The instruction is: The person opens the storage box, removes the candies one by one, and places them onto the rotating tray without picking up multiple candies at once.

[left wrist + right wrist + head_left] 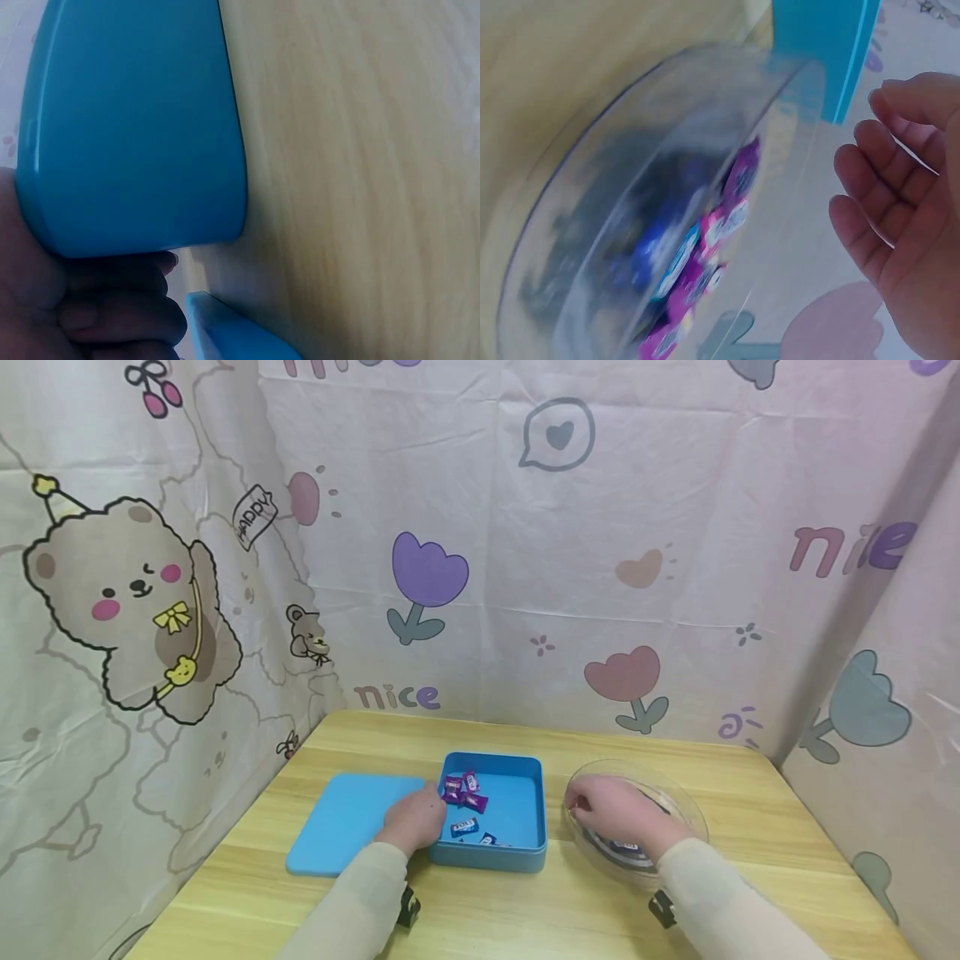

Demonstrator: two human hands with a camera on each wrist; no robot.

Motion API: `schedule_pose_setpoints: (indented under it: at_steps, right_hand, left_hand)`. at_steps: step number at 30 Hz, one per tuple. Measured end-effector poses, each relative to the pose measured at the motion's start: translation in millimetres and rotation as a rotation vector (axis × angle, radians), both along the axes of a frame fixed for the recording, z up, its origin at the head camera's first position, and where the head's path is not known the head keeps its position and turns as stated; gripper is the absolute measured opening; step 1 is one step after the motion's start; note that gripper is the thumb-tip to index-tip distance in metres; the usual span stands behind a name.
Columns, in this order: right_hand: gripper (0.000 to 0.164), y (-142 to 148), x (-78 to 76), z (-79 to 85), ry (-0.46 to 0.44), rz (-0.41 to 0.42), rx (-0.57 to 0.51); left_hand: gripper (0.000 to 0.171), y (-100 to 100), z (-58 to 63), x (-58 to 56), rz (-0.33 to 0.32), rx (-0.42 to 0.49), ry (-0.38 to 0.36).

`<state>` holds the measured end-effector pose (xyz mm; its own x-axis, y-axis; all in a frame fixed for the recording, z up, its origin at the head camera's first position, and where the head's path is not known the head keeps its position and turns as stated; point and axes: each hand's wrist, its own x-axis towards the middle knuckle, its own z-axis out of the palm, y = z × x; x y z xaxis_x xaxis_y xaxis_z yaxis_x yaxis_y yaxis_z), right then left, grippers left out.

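Observation:
An open blue box (528,860) stands mid-table, with purple- and blue-wrapped candies (473,802) lying in it. My left hand (415,819) grips its left wall near the rim; in the left wrist view the curled fingers (124,311) lie against the outside of the box (135,135). To the right is a clear round bowl (693,802) of wrapped candies, and my right hand (618,810) hovers over it. From the right wrist, that hand (907,187) shows loosely bent fingers with nothing between them, above the rim of the bowl and its purple, pink and blue candies (697,281).
A flat blue lid (337,818) lies on the wooden table (487,918) left of the box, partly behind the left forearm. A printed cloth (502,527) hangs along the back and both sides of the table.

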<state>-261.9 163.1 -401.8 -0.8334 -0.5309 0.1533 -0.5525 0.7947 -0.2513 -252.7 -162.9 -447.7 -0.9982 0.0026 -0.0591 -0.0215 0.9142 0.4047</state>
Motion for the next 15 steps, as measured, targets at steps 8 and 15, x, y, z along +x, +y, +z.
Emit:
schedule_pose_setpoints:
  at_steps: [8, 15]
  right_hand:
    - [0.004, -31, -2.9, -0.8, -0.009, 0.032, 0.005]
    - [0.011, -50, -7.1, 0.5, -0.035, 0.070, -0.009]
  left_hand:
    - [0.051, 1, -1.9, 0.1, 0.008, -0.002, -0.002]
    - [0.049, 0, 0.6, 1.1, 0.003, 0.003, 0.002]
